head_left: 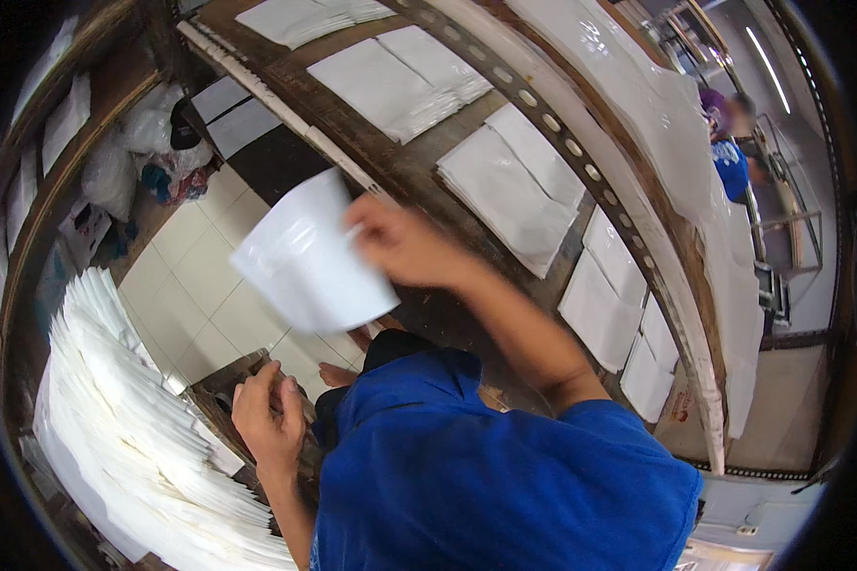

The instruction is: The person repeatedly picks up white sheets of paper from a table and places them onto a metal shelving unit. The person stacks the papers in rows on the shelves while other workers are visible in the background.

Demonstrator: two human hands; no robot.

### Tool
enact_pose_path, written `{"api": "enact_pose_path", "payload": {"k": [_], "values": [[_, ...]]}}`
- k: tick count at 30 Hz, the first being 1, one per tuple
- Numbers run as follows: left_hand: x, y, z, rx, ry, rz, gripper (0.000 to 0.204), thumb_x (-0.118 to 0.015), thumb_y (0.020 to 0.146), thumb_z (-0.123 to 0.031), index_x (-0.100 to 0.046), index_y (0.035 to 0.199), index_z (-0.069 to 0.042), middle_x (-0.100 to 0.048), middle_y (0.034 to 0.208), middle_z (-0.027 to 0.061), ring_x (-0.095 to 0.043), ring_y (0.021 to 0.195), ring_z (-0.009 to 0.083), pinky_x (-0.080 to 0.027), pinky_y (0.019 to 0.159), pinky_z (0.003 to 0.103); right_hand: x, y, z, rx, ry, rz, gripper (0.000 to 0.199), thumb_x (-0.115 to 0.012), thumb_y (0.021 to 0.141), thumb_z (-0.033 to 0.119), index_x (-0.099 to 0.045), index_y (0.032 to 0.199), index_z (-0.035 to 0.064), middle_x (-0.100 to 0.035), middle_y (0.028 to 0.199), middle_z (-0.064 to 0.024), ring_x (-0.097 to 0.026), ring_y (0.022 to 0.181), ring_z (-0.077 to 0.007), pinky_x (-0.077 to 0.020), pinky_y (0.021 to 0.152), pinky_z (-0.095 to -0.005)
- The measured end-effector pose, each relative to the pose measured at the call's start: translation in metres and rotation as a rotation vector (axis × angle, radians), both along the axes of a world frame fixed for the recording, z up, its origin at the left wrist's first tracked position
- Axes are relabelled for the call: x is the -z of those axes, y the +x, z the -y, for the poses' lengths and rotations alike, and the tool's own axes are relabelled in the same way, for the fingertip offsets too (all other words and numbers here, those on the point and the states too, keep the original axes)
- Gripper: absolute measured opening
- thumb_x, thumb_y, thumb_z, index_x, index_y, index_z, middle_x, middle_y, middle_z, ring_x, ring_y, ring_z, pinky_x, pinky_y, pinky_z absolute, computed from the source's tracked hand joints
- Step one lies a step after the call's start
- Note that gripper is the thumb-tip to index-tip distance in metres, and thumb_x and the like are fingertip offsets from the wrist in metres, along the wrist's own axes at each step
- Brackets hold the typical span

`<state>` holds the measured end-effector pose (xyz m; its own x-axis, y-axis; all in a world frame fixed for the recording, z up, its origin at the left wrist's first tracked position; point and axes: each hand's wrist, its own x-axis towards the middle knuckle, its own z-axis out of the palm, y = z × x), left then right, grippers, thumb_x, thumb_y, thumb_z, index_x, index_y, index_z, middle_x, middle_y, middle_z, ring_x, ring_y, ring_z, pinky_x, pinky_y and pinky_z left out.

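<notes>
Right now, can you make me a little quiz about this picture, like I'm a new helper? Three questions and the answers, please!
1. Which hand holds the blurred white piece, left or right?
2. Fill in the colour: the person's shirt is ____.
3. True or false: the big fanned white stack is nearer the left hand than the right hand.

Key:
1. Right.
2. Blue.
3. True.

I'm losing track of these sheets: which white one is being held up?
The curved white sheet in the right hand; others lie in flat stacks or the fanned pile.
</notes>
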<state>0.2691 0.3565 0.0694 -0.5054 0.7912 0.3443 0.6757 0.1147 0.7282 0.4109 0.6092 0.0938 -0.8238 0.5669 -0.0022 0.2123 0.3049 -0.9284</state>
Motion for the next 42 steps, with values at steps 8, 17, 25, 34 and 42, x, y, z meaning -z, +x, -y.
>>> {"api": "enact_pose_path", "payload": {"k": [8,17,25,34,42], "values": [[0.060,-0.014,0.023,-0.152,-0.323,0.053,0.020,-0.062,0.085,-0.012,-0.064,0.099,0.001,-0.063,0.079,0.0143,-0.057,0.065,0.0281,-0.045,0.064,0.037,0.039,0.313,-0.219,0.692,-0.148,-0.301,0.020,-0.057,0.088,0.016,-0.052,0.107,0.0115,-0.053,0.074,0.0020,-0.047,0.065,-0.0057,-0.0370,0.055,-0.0203],[0.093,-0.007,0.022,-0.170,-0.453,0.128,0.018,-0.062,0.085,-0.013,-0.064,0.095,0.001,-0.061,0.075,0.0164,-0.058,0.064,0.0324,-0.045,0.063,0.041,0.074,0.403,-0.272,1.223,0.084,0.218,0.016,-0.056,0.088,0.017,-0.052,0.101,0.0109,-0.053,0.071,0.0007,-0.048,0.058,-0.0071,-0.0369,0.048,-0.0222],[0.089,-0.001,-0.008,-0.152,-0.465,0.185,0.016,-0.063,0.083,-0.012,-0.064,0.093,0.001,-0.060,0.070,0.0150,-0.058,0.063,0.0311,-0.044,0.063,0.041,0.105,0.425,-0.292,1.268,0.100,0.518,0.012,-0.056,0.088,0.017,-0.052,0.096,0.0103,-0.053,0.067,-0.0005,-0.048,0.052,-0.0084,-0.0369,0.042,-0.0239],[0.089,0.000,-0.010,-0.132,-0.458,0.123,0.018,-0.064,0.082,-0.012,-0.064,0.095,0.001,-0.061,0.071,0.0147,-0.058,0.063,0.0312,-0.045,0.064,0.041,0.106,0.426,-0.295,1.237,0.135,0.704,0.014,-0.056,0.089,0.018,-0.054,0.098,0.0084,-0.050,0.064,0.0007,-0.044,0.048,-0.0075,-0.0346,0.040,-0.0234],[0.085,0.000,0.000,-0.161,-0.466,0.177,0.018,-0.064,0.082,-0.012,-0.064,0.095,0.001,-0.060,0.071,0.0151,-0.058,0.063,0.0318,-0.044,0.064,0.041,0.077,0.383,-0.282,1.332,0.480,0.604,0.021,-0.056,0.091,0.019,-0.055,0.108,0.0075,-0.048,0.069,0.0033,-0.040,0.053,-0.0049,-0.0321,0.044,-0.0210]]}}
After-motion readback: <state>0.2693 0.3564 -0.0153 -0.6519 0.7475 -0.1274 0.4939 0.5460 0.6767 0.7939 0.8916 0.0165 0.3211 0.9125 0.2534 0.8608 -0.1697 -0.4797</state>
